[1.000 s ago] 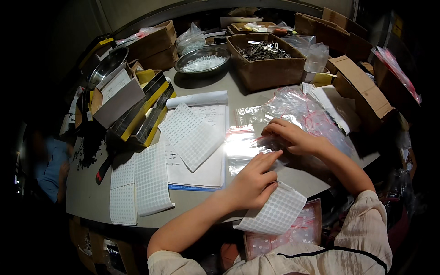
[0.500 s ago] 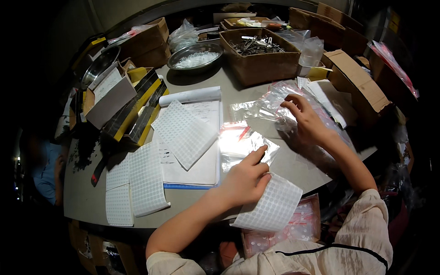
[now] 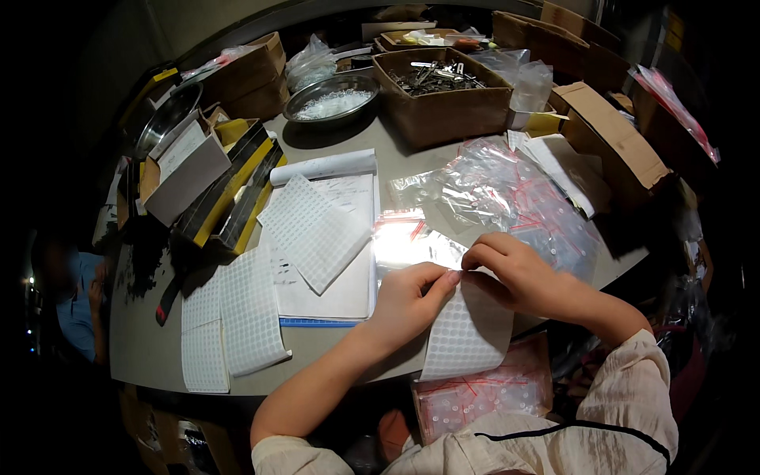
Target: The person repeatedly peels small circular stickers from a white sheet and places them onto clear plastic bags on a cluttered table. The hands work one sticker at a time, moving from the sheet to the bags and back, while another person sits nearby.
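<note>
My left hand [image 3: 408, 305] pinches the top edge of a white sheet of small round stickers [image 3: 467, 336] that hangs over the table's near edge. My right hand [image 3: 514, 273] meets it at the same top edge, fingertips touching the sheet. Just beyond both hands lies a small clear zip bag [image 3: 412, 241] glaring under the light. A heap of clear zip bags with red strips [image 3: 507, 194] spreads to the right of it.
A notepad [image 3: 332, 237] with a sticker sheet on it lies left of the hands, more sticker sheets [image 3: 237, 317] further left. Cardboard boxes [image 3: 439, 99], a metal bowl [image 3: 332, 99] and yellow-black boxes [image 3: 229, 190] line the back. Another stack of bags [image 3: 483, 396] rests on my lap. A person [image 3: 75, 301] sits far left.
My right hand left the pile of bags and came back to the sticker sheet. My left hand lifted the sheet's top edge, and both hands now meet on it.
</note>
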